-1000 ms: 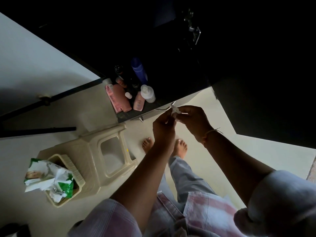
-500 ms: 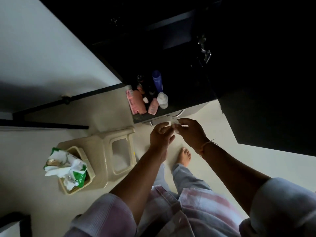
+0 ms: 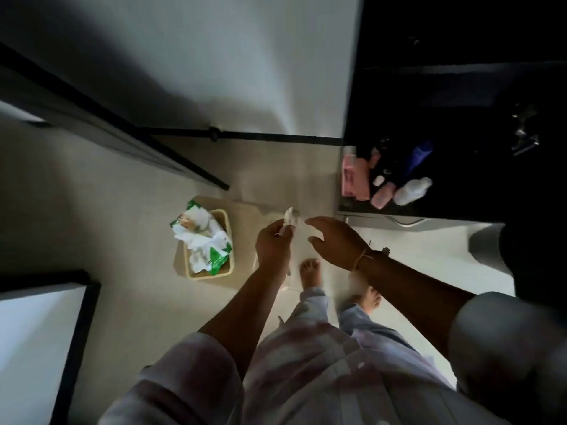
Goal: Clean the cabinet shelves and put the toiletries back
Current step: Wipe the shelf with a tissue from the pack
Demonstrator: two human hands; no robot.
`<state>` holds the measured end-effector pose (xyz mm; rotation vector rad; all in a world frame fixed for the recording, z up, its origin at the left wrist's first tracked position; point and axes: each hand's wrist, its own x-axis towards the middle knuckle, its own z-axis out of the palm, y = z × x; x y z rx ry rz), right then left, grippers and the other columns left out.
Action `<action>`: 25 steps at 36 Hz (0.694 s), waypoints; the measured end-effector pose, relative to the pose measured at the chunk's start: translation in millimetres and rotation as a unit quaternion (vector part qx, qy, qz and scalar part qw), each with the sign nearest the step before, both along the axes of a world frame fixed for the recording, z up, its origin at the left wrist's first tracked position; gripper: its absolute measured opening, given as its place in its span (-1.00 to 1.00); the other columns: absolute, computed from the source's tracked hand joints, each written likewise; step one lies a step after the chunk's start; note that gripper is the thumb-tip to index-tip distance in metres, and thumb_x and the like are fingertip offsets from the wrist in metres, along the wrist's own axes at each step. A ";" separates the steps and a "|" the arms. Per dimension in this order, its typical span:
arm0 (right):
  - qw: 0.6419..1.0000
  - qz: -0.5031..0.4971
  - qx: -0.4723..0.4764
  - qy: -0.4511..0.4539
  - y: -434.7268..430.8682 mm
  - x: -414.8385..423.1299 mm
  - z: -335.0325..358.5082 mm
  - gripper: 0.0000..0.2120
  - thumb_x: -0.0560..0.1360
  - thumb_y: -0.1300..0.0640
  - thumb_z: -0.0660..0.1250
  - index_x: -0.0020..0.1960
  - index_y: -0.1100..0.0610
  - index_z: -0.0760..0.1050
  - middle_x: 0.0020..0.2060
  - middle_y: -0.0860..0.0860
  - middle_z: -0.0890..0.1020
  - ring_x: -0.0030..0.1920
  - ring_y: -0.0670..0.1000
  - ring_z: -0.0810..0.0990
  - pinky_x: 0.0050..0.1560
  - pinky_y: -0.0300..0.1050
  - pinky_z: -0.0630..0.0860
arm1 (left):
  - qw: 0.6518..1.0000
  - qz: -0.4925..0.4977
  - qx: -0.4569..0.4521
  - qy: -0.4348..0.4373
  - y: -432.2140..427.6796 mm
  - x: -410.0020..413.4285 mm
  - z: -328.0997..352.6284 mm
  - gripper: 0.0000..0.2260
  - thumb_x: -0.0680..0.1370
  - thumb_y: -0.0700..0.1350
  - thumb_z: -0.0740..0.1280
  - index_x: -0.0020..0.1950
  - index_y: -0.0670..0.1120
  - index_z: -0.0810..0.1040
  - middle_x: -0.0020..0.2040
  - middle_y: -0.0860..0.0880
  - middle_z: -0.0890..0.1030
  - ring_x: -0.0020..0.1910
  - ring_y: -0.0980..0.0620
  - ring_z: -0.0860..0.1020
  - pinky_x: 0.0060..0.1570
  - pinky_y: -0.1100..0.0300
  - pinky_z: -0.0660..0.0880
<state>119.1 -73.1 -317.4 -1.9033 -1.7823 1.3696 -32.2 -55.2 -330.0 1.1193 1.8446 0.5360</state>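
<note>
Closest to the camera are pink and white striped clothes and two bare arms reaching out. Below them two bare feet stand on the pale floor (image 3: 132, 228).

The left hand (image 3: 274, 246) has its fingers curled. It pinches a small white scrap of wipe (image 3: 290, 216) at its fingertips, and the scrap sticks up above the hand. The right hand (image 3: 336, 240) is just beside it, a little apart. Its fingers are spread out loose and it holds nothing. A thin string bracelet (image 3: 363, 257) is tied round the right wrist.

To the left of the left hand is a tan basket (image 3: 225, 273). A green and white pack of wipes (image 3: 204, 237) lies crumpled in it. The print on the pack is too blurry to read. The basket seems to sit on a pale stool (image 3: 247, 211), but that part is blurry.

Farther off, to the right of both hands and well apart from them, is the dark cabinet shelf (image 3: 348, 207). The toiletries stand there in a bunch: a big pink bottle (image 3: 356, 177), a small pink bottle (image 3: 382, 196), a white bottle (image 3: 412, 191) tipped on its side, and a blue bottle (image 3: 418, 156) behind them. Their labels are too small and dark to read.
</note>
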 end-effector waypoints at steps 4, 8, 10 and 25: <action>0.984 0.160 -0.014 -0.075 26.7 -49.7 -4.4 -0.46 0.61 -0.02 0.19 0.55 0.02 0.16 0.54 0.05 0.19 0.52 0.07 0.17 0.50 -0.05 0.15 | 0.995 0.063 0.018 0.074 9.8 -62.3 -9.0 -0.84 0.50 -0.15 0.25 -0.22 -0.12 0.58 -0.36 -0.01 0.58 -0.35 0.00 0.51 -0.32 0.13 0.39; 0.958 0.263 0.024 -0.112 49.3 -98.0 -3.8 -0.41 0.60 -0.05 0.20 0.56 -0.01 0.08 0.56 0.05 0.10 0.54 0.08 0.11 0.49 -0.02 0.12 | 0.985 0.127 -0.005 0.113 19.0 -122.5 -22.3 -0.84 0.54 -0.18 0.27 0.04 -0.17 0.62 -0.05 -0.05 0.64 -0.08 0.00 0.56 -0.07 0.27 0.38; 0.943 0.304 0.039 -0.127 59.1 -119.5 -1.7 -0.40 0.60 -0.06 0.19 0.57 0.00 0.07 0.57 0.04 0.07 0.55 0.07 0.07 0.49 0.00 0.12 | 0.981 0.148 -0.028 0.119 20.8 -147.8 -33.3 -0.84 0.56 -0.18 0.28 0.08 -0.18 0.59 0.00 -0.04 0.62 -0.04 0.04 0.53 -0.03 0.30 0.37; 0.883 0.428 0.067 -0.180 90.1 -189.3 -0.5 -0.41 0.59 -0.02 0.23 0.54 0.08 0.12 0.55 0.10 0.13 0.54 0.10 0.12 0.45 0.09 0.25 | 0.953 0.284 -0.103 0.015 45.2 -226.8 -96.0 -0.78 0.53 -0.18 0.33 0.15 -0.08 0.63 0.07 -0.04 0.66 0.06 -0.05 0.61 0.12 0.14 0.52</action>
